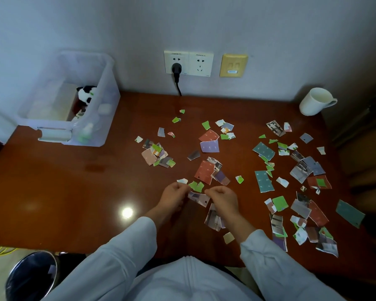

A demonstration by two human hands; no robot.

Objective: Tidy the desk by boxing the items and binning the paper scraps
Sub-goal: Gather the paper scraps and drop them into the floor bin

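Just below the middle of the frame, the person's left hand (pixel 175 193) and right hand (pixel 223 198) sit close together. Both have curled fingers and each pinches one end of a grey scrap (pixel 199 198), lifting it just off the desk (pixel 74 192). A green scrap (pixel 196 186) lies right above it. The other paper scraps (pixel 263 151) litter the centre and right of the frame. The bin (pixel 28 279) waits at lower left, below the desk edge.

One piece at a time looks slow to me. I'd sweep neighbouring scraps into a pile, cup them in both hands, and carry them low over the bin so none flutter off. The white mug (pixel 314 102) at upper right is not yet boxed. The clear plastic box (pixel 109 90) at upper left holds a panda plush (pixel 86 94).
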